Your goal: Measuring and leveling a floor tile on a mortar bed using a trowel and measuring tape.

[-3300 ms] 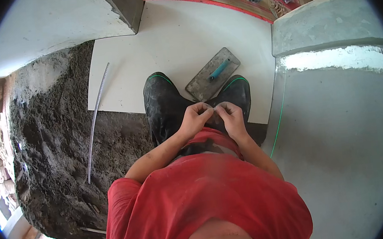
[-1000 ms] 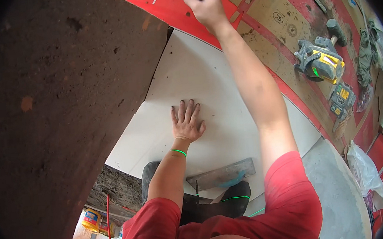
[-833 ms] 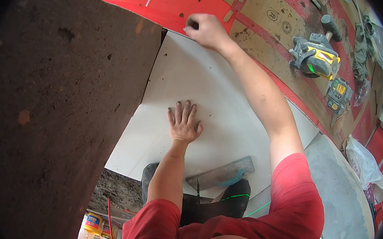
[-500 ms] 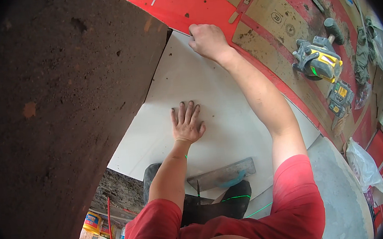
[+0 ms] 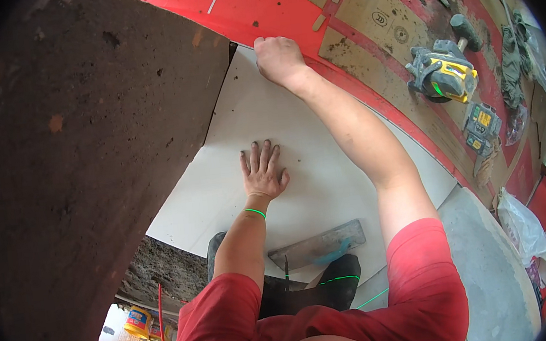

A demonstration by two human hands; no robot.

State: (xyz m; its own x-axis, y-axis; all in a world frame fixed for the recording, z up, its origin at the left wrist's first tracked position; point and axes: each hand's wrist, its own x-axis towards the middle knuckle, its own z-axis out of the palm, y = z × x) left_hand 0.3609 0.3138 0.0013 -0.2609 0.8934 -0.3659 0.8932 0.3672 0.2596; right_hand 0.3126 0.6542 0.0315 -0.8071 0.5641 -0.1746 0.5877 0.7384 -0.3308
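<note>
A large white tile [image 5: 327,191] lies in front of me. My left hand [image 5: 262,170] rests flat on its middle, fingers spread and fingertips dirty. At the tile's far edge, near its far left corner, my right hand [image 5: 281,60] is closed with the fingers curled down. Whatever those fingers may grip is hidden under the hand. Close to my knees, a grey rectangular trowel [image 5: 319,243] with a blue smear lies on the tile. A thin green light line crosses my left forearm near the wrist.
A rough dark brown slab [image 5: 84,123] fills the left side, bordering the tile. Red and brown cardboard [image 5: 366,43] covers the area beyond. On it are a yellow-and-grey laser level [image 5: 448,75], a mallet [image 5: 465,32] and a battery-like block [image 5: 481,125]. A plastic bag [image 5: 521,225] lies at right.
My right hand has shifted slightly left along the far edge, toward the corner. My left hand stays flat on the tile. The whole view has turned a little, and the green line shows more fully.
</note>
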